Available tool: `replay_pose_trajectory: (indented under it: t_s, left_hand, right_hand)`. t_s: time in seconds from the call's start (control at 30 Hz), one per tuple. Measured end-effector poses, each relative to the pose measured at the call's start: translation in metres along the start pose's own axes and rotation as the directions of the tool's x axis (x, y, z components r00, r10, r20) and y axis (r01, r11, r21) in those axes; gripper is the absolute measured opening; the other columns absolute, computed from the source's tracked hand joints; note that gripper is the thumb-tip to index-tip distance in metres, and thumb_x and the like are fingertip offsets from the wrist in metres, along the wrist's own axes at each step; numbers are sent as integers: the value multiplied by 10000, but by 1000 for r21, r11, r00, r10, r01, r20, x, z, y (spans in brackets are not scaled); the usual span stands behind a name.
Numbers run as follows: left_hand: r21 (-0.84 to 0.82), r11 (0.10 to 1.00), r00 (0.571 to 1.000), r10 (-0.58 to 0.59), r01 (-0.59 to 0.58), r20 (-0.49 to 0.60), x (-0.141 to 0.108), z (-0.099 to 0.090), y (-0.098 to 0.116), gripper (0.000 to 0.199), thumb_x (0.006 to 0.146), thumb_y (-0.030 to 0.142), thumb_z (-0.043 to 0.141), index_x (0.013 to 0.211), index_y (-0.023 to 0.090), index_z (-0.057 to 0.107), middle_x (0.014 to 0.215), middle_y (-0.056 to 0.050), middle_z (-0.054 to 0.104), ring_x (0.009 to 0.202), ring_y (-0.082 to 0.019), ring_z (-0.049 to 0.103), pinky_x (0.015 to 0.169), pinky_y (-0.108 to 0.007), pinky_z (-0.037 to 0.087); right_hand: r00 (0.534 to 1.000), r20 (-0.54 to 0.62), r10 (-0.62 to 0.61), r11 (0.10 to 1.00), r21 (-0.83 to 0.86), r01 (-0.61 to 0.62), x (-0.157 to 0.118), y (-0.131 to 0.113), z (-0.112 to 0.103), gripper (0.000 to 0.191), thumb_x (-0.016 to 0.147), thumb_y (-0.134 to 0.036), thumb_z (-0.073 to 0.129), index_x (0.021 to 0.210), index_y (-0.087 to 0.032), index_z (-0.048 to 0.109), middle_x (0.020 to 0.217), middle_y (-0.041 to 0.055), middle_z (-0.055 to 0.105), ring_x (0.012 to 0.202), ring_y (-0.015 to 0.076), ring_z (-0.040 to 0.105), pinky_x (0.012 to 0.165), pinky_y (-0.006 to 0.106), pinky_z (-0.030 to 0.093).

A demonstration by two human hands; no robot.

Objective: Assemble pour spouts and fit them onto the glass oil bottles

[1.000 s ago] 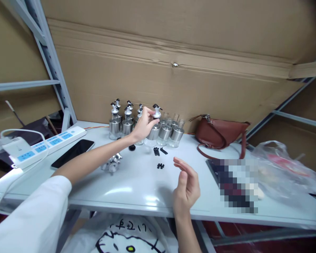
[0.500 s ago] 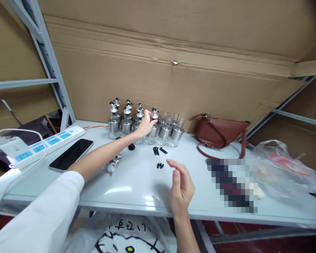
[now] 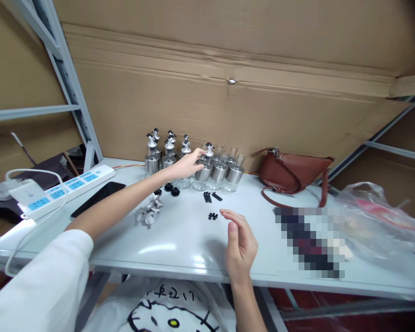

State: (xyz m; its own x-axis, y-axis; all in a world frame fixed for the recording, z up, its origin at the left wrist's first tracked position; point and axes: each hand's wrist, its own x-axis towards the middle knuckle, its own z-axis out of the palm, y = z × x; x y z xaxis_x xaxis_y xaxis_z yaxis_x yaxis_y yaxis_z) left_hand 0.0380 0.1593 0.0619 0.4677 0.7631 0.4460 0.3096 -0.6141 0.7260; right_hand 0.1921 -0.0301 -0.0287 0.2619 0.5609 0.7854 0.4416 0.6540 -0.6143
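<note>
My left hand [image 3: 192,163] reaches to the bottle row, thumb and fingers apart, just left of a spout [image 3: 209,149] that sits upright on a steel-banded glass bottle [image 3: 203,174]; contact cannot be made out. Further left stand several bottles with silver-and-black spouts [image 3: 169,144]. To the right are several bottles without spouts [image 3: 235,175]. My right hand [image 3: 241,246] hovers over the table's front part, fingers curved and thumb apart, holding nothing. Beside it lie small black pieces [image 3: 213,216] and black strips [image 3: 207,197].
Loose silver spouts [image 3: 151,212] and black caps [image 3: 174,191] lie left of centre. A phone [image 3: 97,198] and power strip [image 3: 74,184] are at left. A brown bag [image 3: 292,173], a pixelated patch and a plastic bag [image 3: 383,221] occupy the right. Cardboard [image 3: 228,115] stands behind.
My left hand's fingers have spread and drawn slightly left from the spout. My right hand has hardly moved. The view has shifted slightly, uncovering more of the loose spouts and caps.
</note>
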Motion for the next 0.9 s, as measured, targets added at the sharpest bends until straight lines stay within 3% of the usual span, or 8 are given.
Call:
replay_pose_trajectory:
  t_s: [0.07, 0.17, 0.27, 0.4, 0.6, 0.77, 0.9]
  left_hand:
    - [41, 999, 999, 15, -16, 28, -20, -12, 5, 286, 790, 103, 555, 1065, 173, 522, 1214, -138, 603, 1137, -252, 599, 973, -400, 447]
    - [311, 945, 984, 45, -98, 173, -56, -36, 6, 205, 862, 164, 474, 1046, 173, 562, 1066, -90, 651, 976, -212, 635, 887, -354, 476]
    - [468, 880, 964, -45, -86, 262, -90, -58, 1, 190, 896, 216, 440, 997, 179, 596, 984, -65, 659, 925, -203, 625, 816, -306, 476]
    - [525, 848, 936, -127, -68, 328, -123, -73, -6, 247, 885, 163, 400, 960, 171, 635, 990, -76, 652, 890, -197, 625, 794, -294, 478]
    - [477, 874, 933, -91, -93, 348, -138, -78, -19, 417, 749, -3, 363, 933, 171, 694, 1162, -90, 653, 1054, -210, 621, 944, -337, 468]
    - [417, 905, 912, -96, -87, 399, -138, -79, -32, 349, 740, 25, 474, 891, 182, 746, 1152, -101, 699, 1124, -241, 609, 998, -365, 469]
    - [446, 887, 916, -72, -122, 394, -138, -80, -32, 271, 791, 77, 519, 877, 182, 754, 1093, -117, 715, 1081, -250, 622, 953, -350, 481]
  right_hand:
    - [1000, -2, -2, 1000, -3, 2, 0, 1, 0, 206, 951, -210, 461, 965, -196, 667, 951, 80, 714, 945, 218, 677, 814, 391, 555]
    - [1000, 7, -4, 1000, -4, 4, -1, 1, 0, 203, 948, -208, 464, 955, -195, 666, 949, 82, 714, 938, 221, 675, 813, 397, 551]
    - [1000, 28, -2, 1000, 5, 2, -2, 0, 0, 207, 949, -206, 460, 957, -199, 666, 949, 80, 716, 936, 222, 673, 812, 399, 546]
    - [998, 54, -11, 1000, 7, 10, -4, -2, 1, 207, 947, -193, 462, 956, -207, 668, 933, 66, 719, 916, 211, 674, 805, 385, 544]
    - [997, 74, 7, 1000, -1, -7, -5, -3, 3, 210, 949, -203, 468, 948, -211, 678, 922, 57, 719, 907, 210, 674, 806, 381, 537]
    - [997, 71, 1, 1000, 10, -2, -5, -3, 4, 187, 937, -180, 493, 955, -211, 676, 912, 54, 717, 895, 203, 670, 804, 375, 537]
    - [997, 71, 9, 1000, 4, -10, -5, -4, 4, 167, 929, -176, 510, 950, -210, 672, 910, 56, 716, 895, 200, 671, 797, 372, 539]
